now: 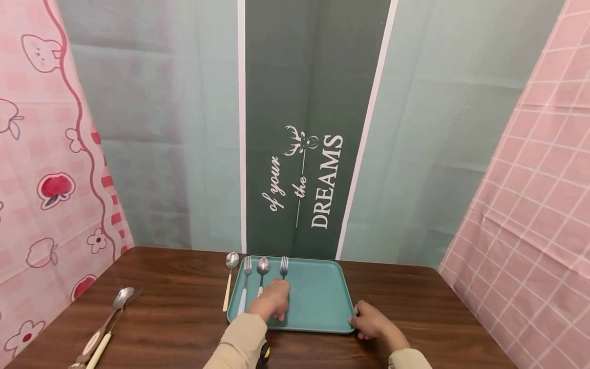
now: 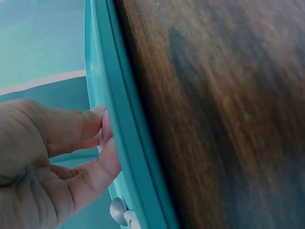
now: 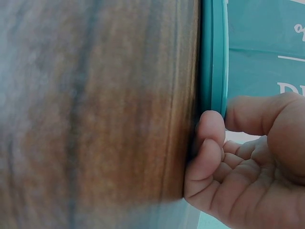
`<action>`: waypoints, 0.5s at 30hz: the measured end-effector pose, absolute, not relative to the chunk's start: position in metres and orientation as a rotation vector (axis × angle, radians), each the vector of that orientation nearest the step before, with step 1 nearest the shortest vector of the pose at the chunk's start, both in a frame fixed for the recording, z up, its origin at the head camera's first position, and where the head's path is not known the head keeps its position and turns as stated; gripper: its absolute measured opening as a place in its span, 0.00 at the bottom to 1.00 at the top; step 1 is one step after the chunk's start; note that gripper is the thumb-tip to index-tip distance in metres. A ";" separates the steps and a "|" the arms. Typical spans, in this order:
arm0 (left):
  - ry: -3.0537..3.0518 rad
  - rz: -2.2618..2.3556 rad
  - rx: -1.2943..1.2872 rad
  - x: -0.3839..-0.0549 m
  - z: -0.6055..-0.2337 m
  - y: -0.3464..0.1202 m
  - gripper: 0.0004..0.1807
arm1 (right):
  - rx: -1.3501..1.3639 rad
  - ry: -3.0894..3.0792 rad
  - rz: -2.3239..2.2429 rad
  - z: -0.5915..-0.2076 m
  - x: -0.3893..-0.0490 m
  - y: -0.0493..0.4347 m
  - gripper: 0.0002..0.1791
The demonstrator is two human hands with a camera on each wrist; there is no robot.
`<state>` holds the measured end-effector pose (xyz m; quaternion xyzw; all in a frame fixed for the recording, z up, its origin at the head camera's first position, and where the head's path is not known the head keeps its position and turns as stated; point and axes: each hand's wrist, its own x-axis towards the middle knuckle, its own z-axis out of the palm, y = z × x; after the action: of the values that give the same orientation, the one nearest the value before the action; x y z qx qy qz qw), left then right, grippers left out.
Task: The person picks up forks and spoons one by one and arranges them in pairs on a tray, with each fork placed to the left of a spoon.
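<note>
A teal tray (image 1: 318, 292) lies on the table. My left hand (image 1: 274, 300) is over its middle-left part, thumb and fingers pinching the handle of a fork (image 1: 284, 265); the tines point away and most of the handle is hidden. Left of that hand, on the tray, lie a spoon (image 1: 263, 265) and a fork with a pale blue handle (image 1: 242, 301). My right hand (image 1: 371, 322) grips the tray's near right corner, thumb on the rim and fingers curled beneath, as the right wrist view shows.
Just off the tray's left edge lies a spoon with a cream handle (image 1: 227, 293). Farther left on the wooden table (image 1: 175, 307) are another spoon (image 1: 123, 296) and a piece of cutlery with a yellowish handle (image 1: 99, 351). Cloth curtains (image 1: 530, 205) enclose the table at the back and sides.
</note>
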<state>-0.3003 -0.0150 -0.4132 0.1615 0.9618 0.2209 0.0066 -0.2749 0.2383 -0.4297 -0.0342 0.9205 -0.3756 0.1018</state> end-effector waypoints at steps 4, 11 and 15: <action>3.009 0.668 0.502 -0.300 -0.413 -0.013 0.14 | -0.098 2.720 -1.107 -0.430 -0.276 0.238 0.09; 3.001 0.662 0.500 -0.300 -0.414 -0.012 0.14 | -0.098 2.719 -1.106 -0.429 -0.276 0.238 0.09; 2.991 0.675 0.503 -0.300 -0.413 -0.011 0.14 | -0.098 2.722 -1.104 -0.430 -0.275 0.238 0.09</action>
<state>-0.2999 -0.0113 -0.4135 0.1618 0.9625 0.2171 0.0174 -0.2754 0.2382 -0.4297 -0.0330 0.9214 -0.3738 0.1009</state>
